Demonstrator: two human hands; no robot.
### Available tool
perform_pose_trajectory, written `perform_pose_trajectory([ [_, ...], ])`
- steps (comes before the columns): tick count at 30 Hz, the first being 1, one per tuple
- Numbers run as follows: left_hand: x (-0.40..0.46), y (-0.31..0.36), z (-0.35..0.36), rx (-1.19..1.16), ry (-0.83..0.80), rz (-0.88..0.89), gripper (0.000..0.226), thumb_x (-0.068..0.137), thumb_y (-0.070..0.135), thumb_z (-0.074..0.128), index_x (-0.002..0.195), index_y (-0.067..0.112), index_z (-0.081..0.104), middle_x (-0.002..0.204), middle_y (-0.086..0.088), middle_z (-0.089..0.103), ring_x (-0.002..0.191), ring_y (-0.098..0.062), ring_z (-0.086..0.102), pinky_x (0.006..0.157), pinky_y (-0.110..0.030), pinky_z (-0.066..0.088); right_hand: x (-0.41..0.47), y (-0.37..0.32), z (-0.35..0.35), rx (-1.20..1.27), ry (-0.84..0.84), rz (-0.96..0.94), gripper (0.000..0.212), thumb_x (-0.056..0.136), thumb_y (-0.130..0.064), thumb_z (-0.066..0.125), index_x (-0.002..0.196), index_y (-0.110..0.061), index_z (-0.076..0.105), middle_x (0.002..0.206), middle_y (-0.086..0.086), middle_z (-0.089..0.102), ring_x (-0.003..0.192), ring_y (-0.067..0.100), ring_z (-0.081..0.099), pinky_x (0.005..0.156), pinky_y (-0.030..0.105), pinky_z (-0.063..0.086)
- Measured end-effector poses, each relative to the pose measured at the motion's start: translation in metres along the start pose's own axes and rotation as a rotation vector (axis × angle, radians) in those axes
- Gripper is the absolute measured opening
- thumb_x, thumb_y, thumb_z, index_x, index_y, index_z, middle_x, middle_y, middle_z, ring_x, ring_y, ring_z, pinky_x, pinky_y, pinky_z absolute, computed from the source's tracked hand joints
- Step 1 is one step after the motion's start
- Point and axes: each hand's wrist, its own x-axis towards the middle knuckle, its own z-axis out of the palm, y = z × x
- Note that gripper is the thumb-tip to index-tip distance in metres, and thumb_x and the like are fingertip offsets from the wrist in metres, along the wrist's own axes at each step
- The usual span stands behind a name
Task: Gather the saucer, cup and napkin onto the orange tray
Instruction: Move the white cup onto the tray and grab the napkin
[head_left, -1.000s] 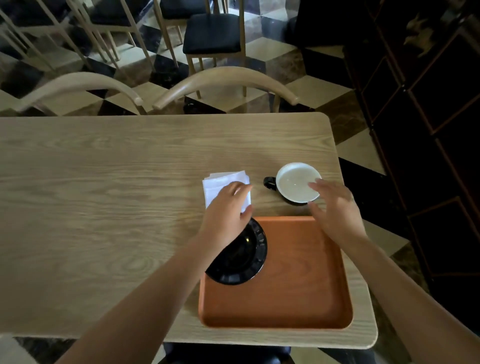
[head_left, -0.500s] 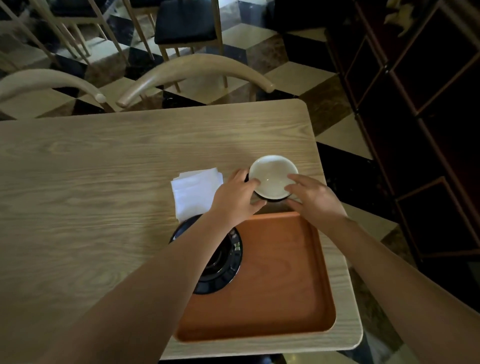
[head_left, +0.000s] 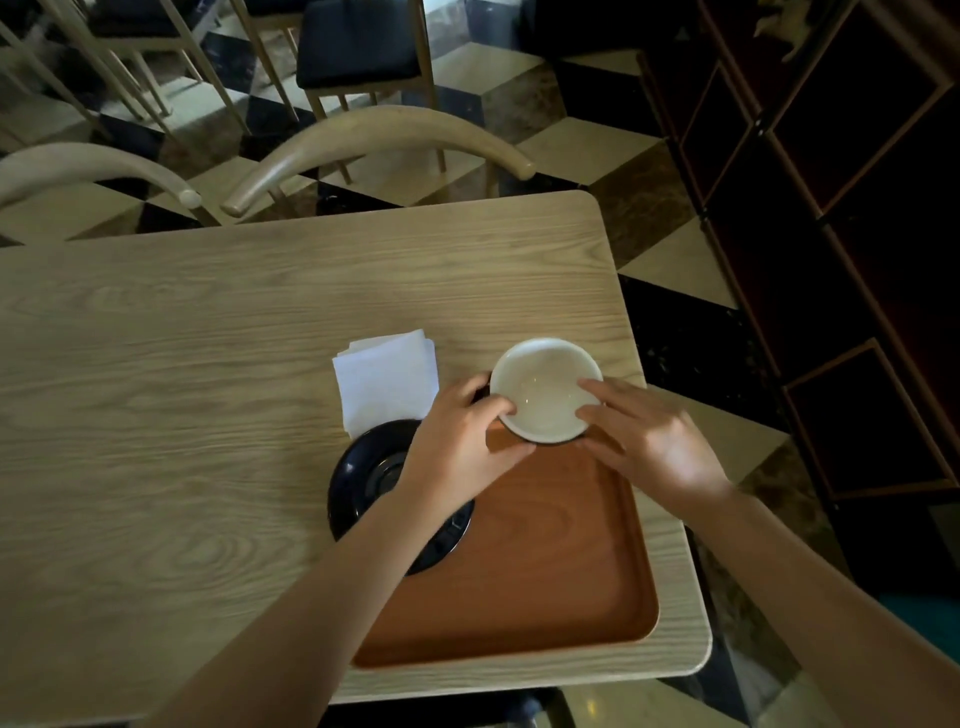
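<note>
Both hands on the round cup, dark outside and white inside (head_left: 544, 391), right at the far rim of the square orange wooden tray (head_left: 561, 561)! Left hand (head_left: 462, 447) and right hand (head_left: 649, 441) each have a closed grip on its sides. The glossy black round saucer (head_left: 363, 483) straddles the tray's left edge, half on the pale wood surface (head_left: 182, 415). The folded white paper napkin (head_left: 387, 379) lies off the tray, untouched. No readable writing anywhere.
</note>
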Motion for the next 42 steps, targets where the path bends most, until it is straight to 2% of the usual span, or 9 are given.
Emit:
perform_pose_trajectory([
  [5, -0.035, 0.009, 0.014, -0.063, -0.096, -0.054, 0.035, 0.066, 0.035, 0.078, 0.092, 0.015, 0.068, 0.113, -0.008, 0.061, 0.107, -0.026, 0.055, 0.09, -0.031, 0.044, -0.037, -0.002, 0.005, -0.029, 0.0, -0.048, 0.031, 0.081, -0.033, 0.052, 0.087, -0.01, 0.071, 0.109, 0.01, 0.071, 0.099, 0.027, 0.068, 0.072, 0.031, 0.057],
  [9, -0.045, 0.015, 0.025, -0.081, -0.108, -0.063, 0.032, 0.067, 0.034, 0.077, 0.091, 0.015, 0.068, 0.115, -0.01, 0.062, 0.11, -0.026, 0.055, 0.094, -0.028, 0.038, -0.053, 0.003, 0.012, -0.027, 0.009, -0.05, 0.019, 0.075, -0.023, 0.071, 0.087, -0.008, 0.07, 0.109, 0.012, 0.071, 0.101, 0.029, 0.067, 0.07, 0.034, 0.058],
  [12, -0.044, 0.016, 0.029, -0.072, -0.105, -0.056, 0.036, 0.07, 0.044, 0.065, 0.093, 0.016, 0.068, 0.116, -0.008, 0.062, 0.11, -0.023, 0.053, 0.096, -0.025, 0.035, -0.057, 0.007, 0.014, -0.021, -0.016, -0.03, 0.029, 0.062, -0.016, 0.084, 0.087, -0.008, 0.07, 0.11, 0.013, 0.07, 0.101, 0.029, 0.067, 0.068, 0.035, 0.058],
  [21, -0.034, 0.015, 0.035, -0.069, -0.119, -0.046, 0.034, 0.069, 0.032, 0.077, 0.097, 0.014, 0.067, 0.116, -0.009, 0.06, 0.112, -0.025, 0.052, 0.096, -0.027, 0.036, -0.055, 0.013, 0.011, -0.014, -0.03, 0.011, 0.035, 0.063, -0.014, 0.084, 0.095, -0.009, 0.071, 0.115, 0.012, 0.068, 0.107, 0.029, 0.064, 0.063, 0.037, 0.061],
  [27, -0.036, 0.014, 0.03, -0.001, -0.164, 0.016, 0.045, 0.076, 0.05, 0.055, 0.106, 0.018, 0.062, 0.125, -0.008, 0.054, 0.121, -0.023, 0.045, 0.098, -0.029, 0.038, -0.052, 0.012, 0.004, -0.059, -0.055, 0.004, 0.035, 0.064, -0.019, 0.083, 0.097, -0.011, 0.072, 0.112, 0.008, 0.07, 0.107, 0.028, 0.064, 0.073, 0.038, 0.057],
  [30, -0.036, 0.013, 0.019, 0.082, -0.236, 0.094, 0.051, 0.083, 0.051, 0.048, 0.122, 0.02, 0.053, 0.136, -0.006, 0.046, 0.13, -0.02, 0.037, 0.102, -0.033, 0.037, -0.048, 0.009, -0.007, -0.109, -0.05, -0.044, 0.028, 0.077, -0.028, 0.067, 0.099, -0.012, 0.071, 0.107, 0.006, 0.072, 0.103, 0.027, 0.066, 0.083, 0.041, 0.053],
  [33, -0.036, 0.005, -0.001, 0.138, -0.214, 0.13, 0.05, 0.088, 0.046, 0.044, 0.131, 0.019, 0.043, 0.138, -0.004, 0.046, 0.128, -0.018, 0.039, 0.102, -0.034, 0.038, -0.031, -0.004, -0.022, -0.088, 0.019, -0.003, 0.03, 0.082, -0.031, 0.055, 0.096, -0.011, 0.072, 0.098, 0.006, 0.074, 0.092, 0.024, 0.069, 0.084, 0.039, 0.053],
  [39, -0.03, -0.048, -0.043, 0.306, -0.072, -0.012, 0.048, 0.087, 0.039, 0.039, 0.123, 0.011, 0.052, 0.126, -0.013, 0.057, 0.116, -0.031, 0.054, 0.089, -0.042, 0.05, 0.063, -0.071, 0.002, -0.004, 0.114, -0.067, 0.033, 0.076, -0.026, 0.049, 0.096, -0.012, 0.071, 0.093, 0.007, 0.073, 0.083, 0.027, 0.069, 0.075, 0.033, 0.053],
  [42, -0.026, -0.083, -0.053, 0.371, -0.107, -0.12, 0.05, 0.087, 0.037, 0.035, 0.124, 0.01, 0.054, 0.131, -0.018, 0.054, 0.118, -0.037, 0.052, 0.091, -0.047, 0.048, 0.104, -0.093, 0.04, -0.089, -0.041, -0.058, 0.035, 0.061, -0.021, 0.072, 0.097, -0.019, 0.072, 0.102, 0.006, 0.073, 0.09, 0.025, 0.07, 0.072, 0.033, 0.056],
])
